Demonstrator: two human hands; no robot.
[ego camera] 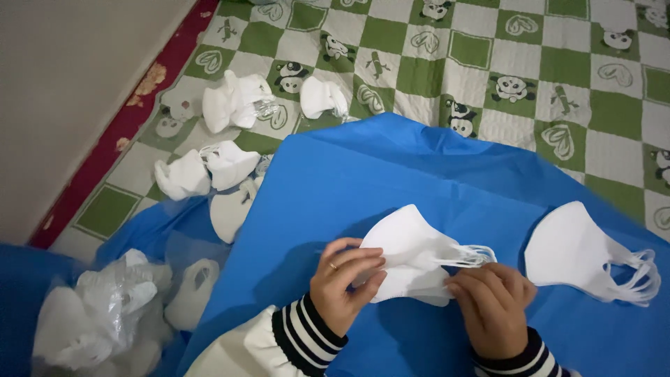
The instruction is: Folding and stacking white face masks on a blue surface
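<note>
My left hand (343, 279) and my right hand (492, 304) both grip a stack of white folded face masks (408, 255) over a blue sheet (377, 181). The left fingers pinch the stack's left side; the right fingers press its lower right edge near the ear loops (474, 257). A second stack of white masks (576, 255) lies on the sheet just right of my right hand, its loops pointing right.
Several bundles of white masks (234, 101) (322, 96) (206, 171) lie on the green-and-white checked panda blanket (488, 63) to the upper left. A clear plastic bag with masks (112, 307) sits at lower left. A wall (63, 84) borders the left.
</note>
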